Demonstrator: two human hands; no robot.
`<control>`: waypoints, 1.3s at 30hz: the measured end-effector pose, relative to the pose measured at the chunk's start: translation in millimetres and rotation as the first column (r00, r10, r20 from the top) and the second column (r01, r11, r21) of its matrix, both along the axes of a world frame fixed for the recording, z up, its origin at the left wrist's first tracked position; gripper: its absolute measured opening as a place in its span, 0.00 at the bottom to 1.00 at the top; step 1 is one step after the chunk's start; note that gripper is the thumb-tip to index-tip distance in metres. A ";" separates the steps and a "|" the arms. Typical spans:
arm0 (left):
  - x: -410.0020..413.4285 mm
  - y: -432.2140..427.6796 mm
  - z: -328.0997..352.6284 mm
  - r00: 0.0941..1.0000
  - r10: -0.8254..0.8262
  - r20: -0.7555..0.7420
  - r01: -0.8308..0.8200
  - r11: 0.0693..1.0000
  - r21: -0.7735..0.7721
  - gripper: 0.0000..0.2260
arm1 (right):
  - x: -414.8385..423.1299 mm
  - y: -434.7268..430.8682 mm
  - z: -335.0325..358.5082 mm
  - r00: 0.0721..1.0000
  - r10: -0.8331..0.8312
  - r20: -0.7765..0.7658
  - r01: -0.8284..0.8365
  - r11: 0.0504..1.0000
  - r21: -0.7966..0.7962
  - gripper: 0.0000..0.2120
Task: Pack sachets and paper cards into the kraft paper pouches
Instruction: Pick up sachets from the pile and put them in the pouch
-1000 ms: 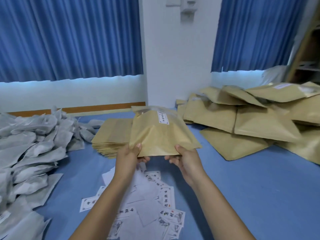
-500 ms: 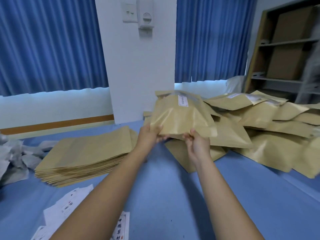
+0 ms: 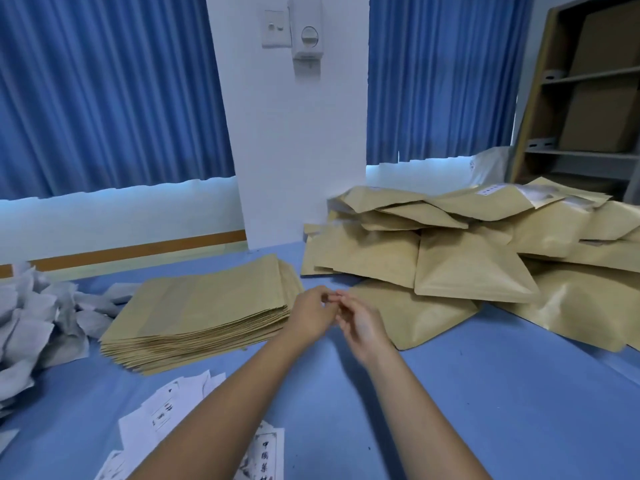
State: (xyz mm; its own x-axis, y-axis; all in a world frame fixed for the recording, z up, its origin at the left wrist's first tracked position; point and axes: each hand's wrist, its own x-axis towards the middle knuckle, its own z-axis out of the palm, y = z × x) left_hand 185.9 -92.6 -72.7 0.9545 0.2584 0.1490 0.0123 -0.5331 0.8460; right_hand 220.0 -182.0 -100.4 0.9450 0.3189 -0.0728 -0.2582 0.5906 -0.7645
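Note:
My left hand [image 3: 311, 315] and my right hand [image 3: 363, 327] are close together above the blue table, fingertips nearly touching, with nothing in them. A neat stack of flat kraft pouches [image 3: 204, 313] lies just left of my left hand. A loose heap of filled kraft pouches [image 3: 467, 268] spreads at the right, behind my right hand. White sachets [image 3: 31, 323] are piled at the far left. Printed paper cards [image 3: 173, 410] lie scattered near the front edge, partly under my left forearm.
The blue table [image 3: 485, 410] stretches to the right front. A white pillar [image 3: 298, 133] with a wall switch stands behind, between blue curtains [image 3: 104, 91]. A shelf unit with cardboard boxes [image 3: 595, 98] is at the far right.
The filled pouch that both hands held has gone onto the heap at the right. Both hands have let go and drawn back toward me, now with nothing in them.

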 end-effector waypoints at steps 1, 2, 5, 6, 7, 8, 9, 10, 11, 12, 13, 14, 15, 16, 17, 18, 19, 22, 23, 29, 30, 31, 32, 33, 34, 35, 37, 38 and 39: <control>-5.7 14.6 -8.5 0.995 0.077 0.062 -0.090 0.969 0.231 0.10 | -7.6 7.9 -4.9 1.000 0.026 -0.001 -0.026 0.999 -0.027 0.08; -11.3 31.1 -16.0 0.977 0.173 0.126 -0.212 0.857 0.469 0.16 | -15.1 15.9 -10.3 0.999 0.051 -0.005 -0.051 0.997 -0.056 0.08; -30.3 82.7 -35.1 0.924 0.377 0.069 -0.265 0.499 0.825 0.36 | -37.0 40.1 -27.5 0.994 0.102 -0.027 -0.105 0.981 -0.163 0.07; -34.8 98.0 -40.9 0.908 0.419 -0.014 -0.202 0.465 0.862 0.38 | -44.0 47.9 -33.2 0.993 0.113 -0.037 -0.118 0.974 -0.191 0.06; -37.9 111.2 -47.6 0.895 0.438 -0.083 -0.142 0.456 0.878 0.38 | -49.9 54.8 -38.5 0.992 0.118 -0.044 -0.125 0.968 -0.216 0.06; -40.1 120.7 -53.7 0.892 0.436 -0.120 -0.096 0.442 0.892 0.36 | -54.1 60.5 -43.0 0.992 0.117 -0.044 -0.124 0.964 -0.236 0.05; -41.8 127.2 -58.7 0.902 0.419 -0.106 -0.086 0.414 0.906 0.33 | -56.3 64.4 -46.2 0.993 0.112 -0.035 -0.118 0.960 -0.254 0.05; -42.4 131.7 -61.7 0.916 0.397 -0.061 -0.103 0.380 0.919 0.29 | -56.6 67.3 -47.7 0.993 0.113 -0.021 -0.114 0.955 -0.272 0.05; -43.2 133.3 -62.0 0.923 0.384 -0.013 -0.136 0.358 0.924 0.22 | -56.5 68.8 -48.1 0.993 0.120 -0.006 -0.117 0.950 -0.291 0.06; -45.6 132.4 -60.1 0.923 0.386 0.003 -0.155 0.363 0.919 0.16 | -56.0 69.2 -47.8 0.991 0.133 0.005 -0.125 0.944 -0.304 0.06; -49.0 131.3 -58.0 0.924 0.382 0.004 -0.162 0.385 0.909 0.12 | -55.3 68.7 -46.9 0.989 0.144 0.013 -0.133 0.941 -0.311 0.06; -52.8 130.8 -56.2 0.932 0.362 0.005 -0.165 0.412 0.896 0.10 | -54.9 67.6 -45.4 0.988 0.151 0.013 -0.140 0.943 -0.303 0.07; -58.2 131.0 -54.3 0.942 0.335 0.020 -0.181 0.455 0.872 0.09 | -54.9 66.2 -42.7 0.988 0.155 0.009 -0.147 0.949 -0.279 0.08; -66.5 131.9 -50.8 0.956 0.285 0.065 -0.211 0.515 0.831 0.09 | -55.5 65.2 -39.3 0.986 0.168 0.000 -0.163 0.956 -0.244 0.11; -78.7 133.0 -47.4 0.967 0.206 0.151 -0.246 0.591 0.769 0.09 | -57.0 64.5 -34.7 0.981 0.194 -0.011 -0.192 0.960 -0.205 0.14; -94.4 134.3 -42.3 0.964 0.107 0.244 -0.250 0.674 0.695 0.09 | -59.5 64.0 -28.4 0.972 0.233 -0.017 -0.233 0.959 -0.164 0.16; -111.9 137.5 -37.2 0.951 0.002 0.309 -0.210 0.738 0.641 0.09 | -62.8 63.6 -21.4 0.958 0.287 -0.006 -0.285 0.951 -0.121 0.18; -165.7 157.1 -26.9 0.925 -0.150 0.350 -0.125 0.750 0.649 0.12 | -77.9 69.6 -0.8 0.889 0.444 0.113 -0.430 0.894 -0.129 0.14; -179.1 165.7 -26.2 0.940 -0.115 0.322 -0.128 0.755 0.643 0.16 | -84.7 75.2 4.2 0.877 0.463 0.126 -0.440 0.881 -0.172 0.13; -210.2 158.9 -41.3 0.949 0.083 0.306 -0.238 0.825 0.513 0.13 | -145.8 125.7 -2.8 0.891 0.444 0.092 -0.406 0.871 -0.276 0.12; -210.0 156.0 -43.6 0.953 0.076 0.293 -0.227 0.820 0.525 0.15 | -153.8 130.9 -9.2 0.895 0.436 0.096 -0.395 0.874 -0.283 0.12; -210.3 155.0 -44.7 0.957 0.081 0.280 -0.223 0.822 0.525 0.16 | -159.0 133.7 -15.1 0.898 0.429 0.096 -0.389 0.878 -0.278 0.11; -211.0 155.9 -44.7 0.957 0.091 0.275 -0.223 0.838 0.498 0.15 | -161.7 134.9 -20.0 0.898 0.431 0.092 -0.398 0.883 -0.250 0.10; -212.4 157.1 -44.6 0.957 0.100 0.273 -0.218 0.867 0.448 0.14 | -162.6 134.5 -23.5 0.892 0.444 0.087 -0.420 0.884 -0.206 0.09; -213.6 158.4 -44.9 0.957 0.113 0.266 -0.213 0.898 0.386 0.13 | -162.0 132.7 -25.4 0.880 0.467 0.086 -0.449 0.878 -0.166 0.08; -214.5 159.5 -45.3 0.958 0.133 0.255 -0.213 0.924 0.317 0.12 | -160.2 130.1 -26.1 0.866 0.492 0.091 -0.478 0.867 -0.139 0.07; -216.4 160.5 -46.2 0.958 0.180 0.225 -0.222 0.958 0.179 0.12 | -156.2 125.3 -26.5 0.840 0.532 0.103 -0.521 0.845 -0.117 0.09; -217.1 160.6 -46.6 0.954 0.205 0.218 -0.235 0.965 0.121 0.11 | -154.4 123.5 -26.7 0.830 0.549 0.103 -0.538 0.835 -0.117 0.10; -217.8 161.1 -46.8 0.951 0.227 0.212 -0.249 0.965 0.084 0.10 | -153.3 122.4 -26.9 0.822 0.561 0.101 -0.550 0.827 -0.118 0.11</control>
State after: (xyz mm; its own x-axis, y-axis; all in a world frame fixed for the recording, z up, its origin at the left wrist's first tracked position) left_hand -32.0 68.5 -119.5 0.8153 0.4462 0.3690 -0.0125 -0.6236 0.7817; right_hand 66.7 -59.6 -127.2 0.6122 0.7905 -0.0139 -0.4223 0.3121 -0.8510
